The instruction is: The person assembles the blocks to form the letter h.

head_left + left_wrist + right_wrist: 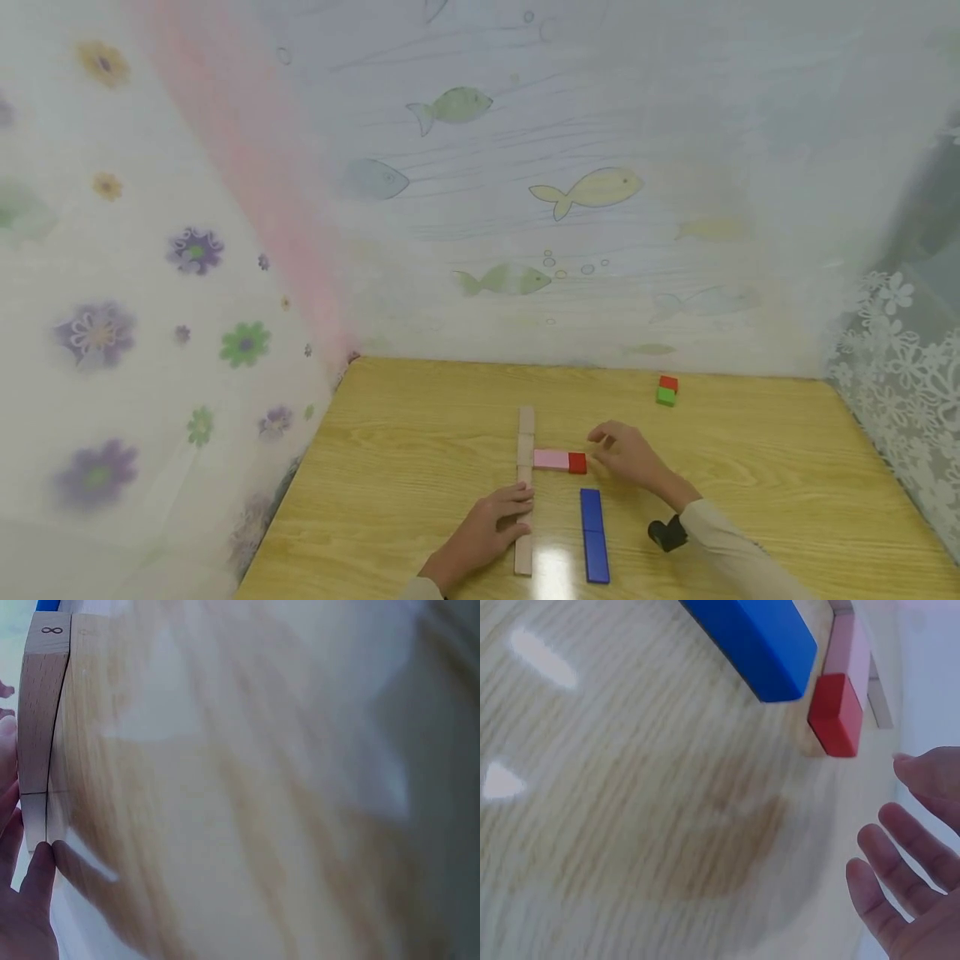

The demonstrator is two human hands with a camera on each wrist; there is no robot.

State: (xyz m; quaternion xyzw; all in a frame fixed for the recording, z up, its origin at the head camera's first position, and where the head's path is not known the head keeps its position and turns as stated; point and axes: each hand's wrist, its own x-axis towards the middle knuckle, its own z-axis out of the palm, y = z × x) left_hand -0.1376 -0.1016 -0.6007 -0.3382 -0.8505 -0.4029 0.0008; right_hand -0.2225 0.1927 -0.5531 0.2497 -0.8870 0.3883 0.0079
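My left hand (486, 527) lies across a straight row of plain wooden blocks (525, 450), its fingertips touching the row. One block end (52, 631) shows a printed figure 8 in the left wrist view. Against the row's right side sits a pink block (551, 459), and a red block (577, 463) adjoins its outer end. Just right of the red block, my right hand (632, 456) hovers with fingers spread and nothing in them. Two blue blocks (595, 535) lie end to end, right of the wooden row and roughly parallel to it.
Toward the back right of the wooden table (405, 400) lie a green block (666, 397) and a red one (668, 383), touching. A black object (667, 533) is by the right wrist. Curtains with fish (600, 187) and flowers (97, 333) hang behind and at the left.
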